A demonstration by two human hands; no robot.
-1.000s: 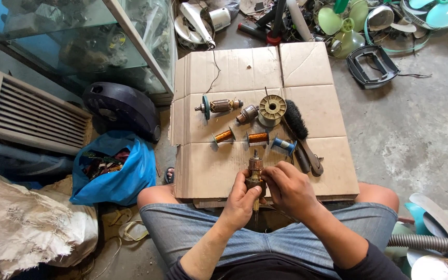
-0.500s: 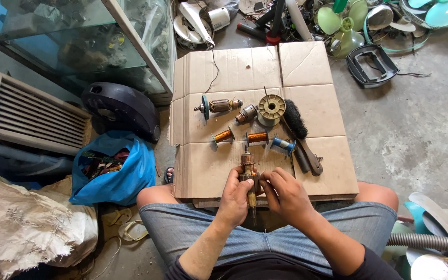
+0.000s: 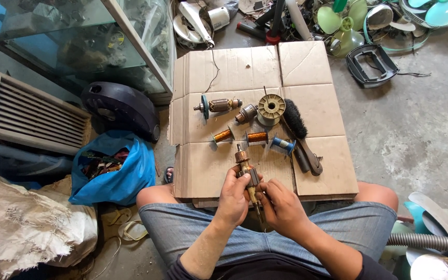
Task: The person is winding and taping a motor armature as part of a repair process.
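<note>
I sit with a flattened cardboard sheet (image 3: 317, 109) in front of my knees. My left hand (image 3: 236, 194) grips a motor armature (image 3: 246, 168) by its middle, its copper end pointing away from me. My right hand (image 3: 278, 205) holds the lower shaft end of the same armature. On the cardboard lie another armature with a teal fan (image 3: 218, 106), a smaller armature (image 3: 246, 113), a cream spool (image 3: 271, 107), two copper wire spools (image 3: 223, 136) (image 3: 257, 137), a blue spool (image 3: 284, 145) and a black wire brush (image 3: 301, 132).
A blue plastic bag of scrap (image 3: 111, 168) lies left of my leg, beside a black housing (image 3: 121, 108), a white grille unit (image 3: 24, 111) and a glass cabinet (image 3: 105, 41). Fan parts (image 3: 346, 26) and a black frame (image 3: 372, 63) litter the concrete floor behind the cardboard. A grey hose (image 3: 426, 243) lies at right.
The armature has tilted and come lower toward my lap. My right hand has slid from its upper part down to the shaft end; the left still grips the middle.
</note>
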